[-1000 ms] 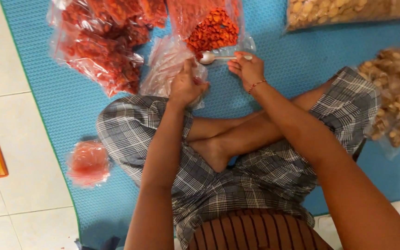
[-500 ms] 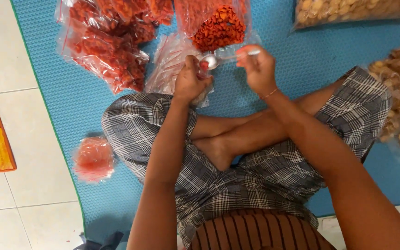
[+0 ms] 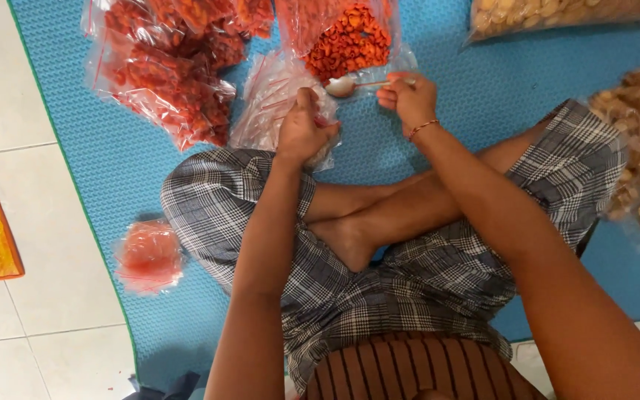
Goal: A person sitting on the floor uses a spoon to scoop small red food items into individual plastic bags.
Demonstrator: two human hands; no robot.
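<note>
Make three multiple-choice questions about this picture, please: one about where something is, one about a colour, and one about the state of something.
1. Where does the small filled bag lie?
A. On the mat's edge, to the left of the person's knee
B. On the person's lap
C. On top of the pale snacks

2. What colour is the mat?
A. Green
B. Blue
C. Grey

3. What is the right hand doing?
A. Resting flat on the mat
B. Holding a spoon by its handle
C. Gripping a knife

Answers:
1 A: the bag sits alone near the mat's left edge, beside the tiled floor.
2 B: the mat is blue all over.
3 B: the fingers pinch the spoon's handle, with the bowl pointing toward the left hand, which grips a clear small bag.
</note>
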